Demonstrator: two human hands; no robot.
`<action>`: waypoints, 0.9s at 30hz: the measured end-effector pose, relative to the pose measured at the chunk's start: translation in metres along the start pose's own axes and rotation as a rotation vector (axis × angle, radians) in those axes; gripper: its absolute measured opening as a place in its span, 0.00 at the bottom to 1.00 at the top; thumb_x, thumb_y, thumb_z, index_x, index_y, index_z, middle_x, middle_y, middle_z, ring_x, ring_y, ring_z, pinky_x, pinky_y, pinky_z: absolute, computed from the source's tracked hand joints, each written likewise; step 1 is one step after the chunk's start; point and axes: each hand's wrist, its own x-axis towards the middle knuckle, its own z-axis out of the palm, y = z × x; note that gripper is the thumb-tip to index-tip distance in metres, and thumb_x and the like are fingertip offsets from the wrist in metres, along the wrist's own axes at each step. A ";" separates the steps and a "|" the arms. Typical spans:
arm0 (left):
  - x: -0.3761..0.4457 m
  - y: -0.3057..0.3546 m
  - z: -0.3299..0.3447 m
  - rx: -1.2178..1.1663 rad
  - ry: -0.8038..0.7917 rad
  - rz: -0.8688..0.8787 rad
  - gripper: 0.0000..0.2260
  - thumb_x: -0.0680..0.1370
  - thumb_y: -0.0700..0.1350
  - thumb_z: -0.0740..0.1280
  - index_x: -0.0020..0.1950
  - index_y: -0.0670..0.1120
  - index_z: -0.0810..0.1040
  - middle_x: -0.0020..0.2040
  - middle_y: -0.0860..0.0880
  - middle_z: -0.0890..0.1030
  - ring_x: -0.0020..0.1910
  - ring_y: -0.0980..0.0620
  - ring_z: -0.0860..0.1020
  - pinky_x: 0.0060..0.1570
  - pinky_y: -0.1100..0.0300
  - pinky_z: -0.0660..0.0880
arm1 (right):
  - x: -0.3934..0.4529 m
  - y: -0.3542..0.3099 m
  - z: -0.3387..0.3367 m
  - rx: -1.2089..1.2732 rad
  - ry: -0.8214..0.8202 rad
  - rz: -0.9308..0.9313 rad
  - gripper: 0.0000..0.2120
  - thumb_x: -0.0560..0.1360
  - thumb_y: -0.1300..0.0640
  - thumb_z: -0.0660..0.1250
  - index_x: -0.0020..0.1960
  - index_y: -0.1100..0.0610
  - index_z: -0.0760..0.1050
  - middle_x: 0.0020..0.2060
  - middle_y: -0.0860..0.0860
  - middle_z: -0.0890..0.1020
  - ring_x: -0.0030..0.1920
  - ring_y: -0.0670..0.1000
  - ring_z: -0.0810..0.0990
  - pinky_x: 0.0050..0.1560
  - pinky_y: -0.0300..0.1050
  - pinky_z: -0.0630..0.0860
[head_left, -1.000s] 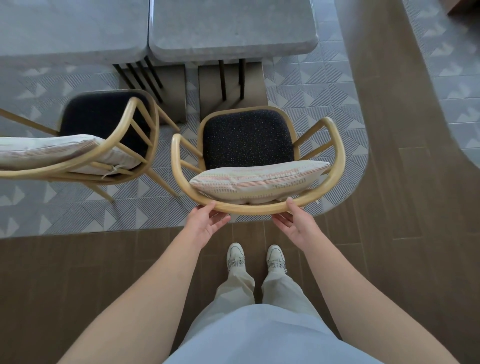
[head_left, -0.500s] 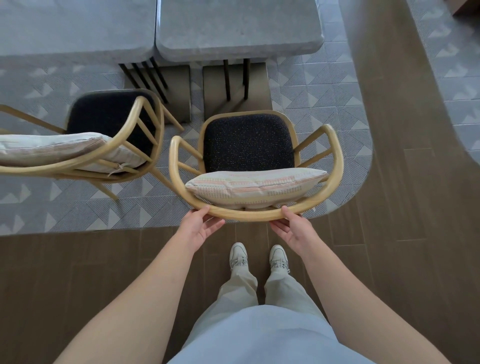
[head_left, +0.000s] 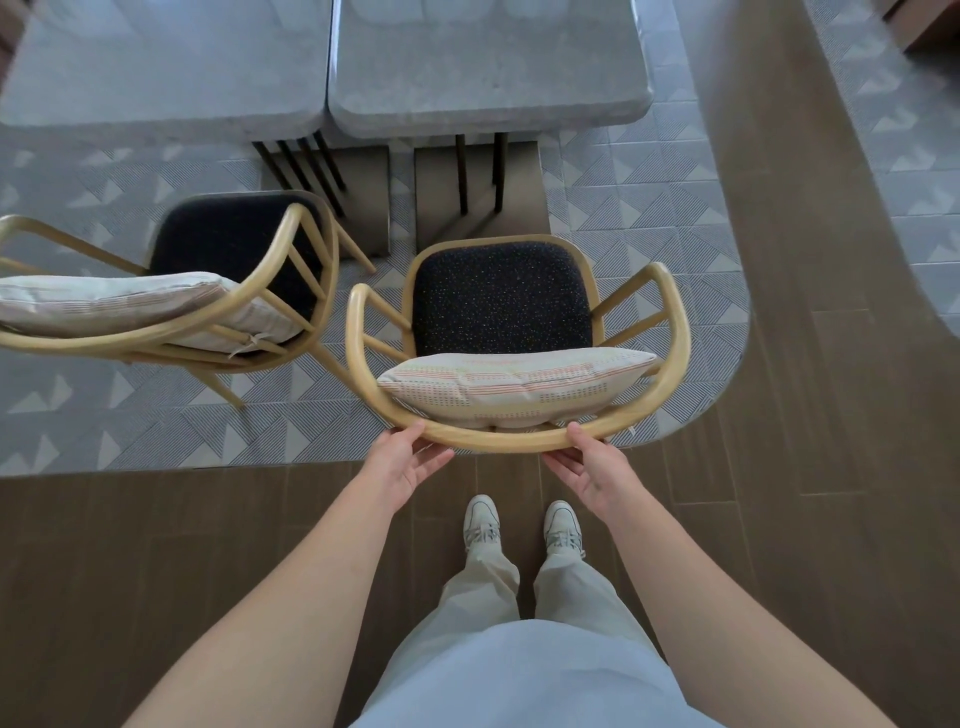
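A wooden armchair (head_left: 675, 332) with a curved pale back rail stands in front of me, facing the grey table (head_left: 488, 62). It has a dark speckled seat (head_left: 498, 296), and a striped cushion (head_left: 519, 384) leans against its back. My left hand (head_left: 408, 465) holds the rail left of centre, thumb on top and fingers underneath. My right hand (head_left: 592, 467) holds it right of centre in the same way.
A second matching chair (head_left: 156, 332) with its own cushion stands close on the left, almost touching the first chair's arm. A second grey table (head_left: 161, 62) adjoins the first. Patterned tiles lie under the chairs. My feet (head_left: 519, 519) stand on dark wood flooring.
The chair has come slightly back toward my feet, with both hands staying on its back rail. The neighbouring chair has not moved.
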 end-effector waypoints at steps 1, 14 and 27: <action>0.001 -0.001 0.000 0.003 0.003 0.000 0.13 0.83 0.40 0.64 0.68 0.40 0.73 0.59 0.39 0.82 0.52 0.42 0.84 0.39 0.51 0.84 | 0.000 -0.001 0.000 -0.004 0.004 0.001 0.16 0.81 0.61 0.66 0.67 0.62 0.71 0.57 0.60 0.82 0.56 0.59 0.83 0.57 0.56 0.81; -0.007 -0.021 0.007 -0.096 0.046 0.072 0.15 0.81 0.37 0.68 0.67 0.41 0.73 0.61 0.40 0.82 0.57 0.42 0.83 0.45 0.49 0.83 | 0.004 -0.015 -0.013 -0.035 0.121 -0.099 0.15 0.80 0.62 0.68 0.64 0.63 0.72 0.56 0.58 0.82 0.54 0.55 0.83 0.62 0.57 0.79; -0.014 -0.035 0.028 -0.129 -0.003 0.044 0.15 0.84 0.39 0.63 0.70 0.43 0.72 0.58 0.42 0.81 0.54 0.44 0.83 0.38 0.50 0.83 | 0.009 -0.030 -0.017 -0.128 0.112 -0.066 0.17 0.78 0.68 0.66 0.66 0.65 0.70 0.60 0.61 0.80 0.56 0.58 0.83 0.59 0.59 0.80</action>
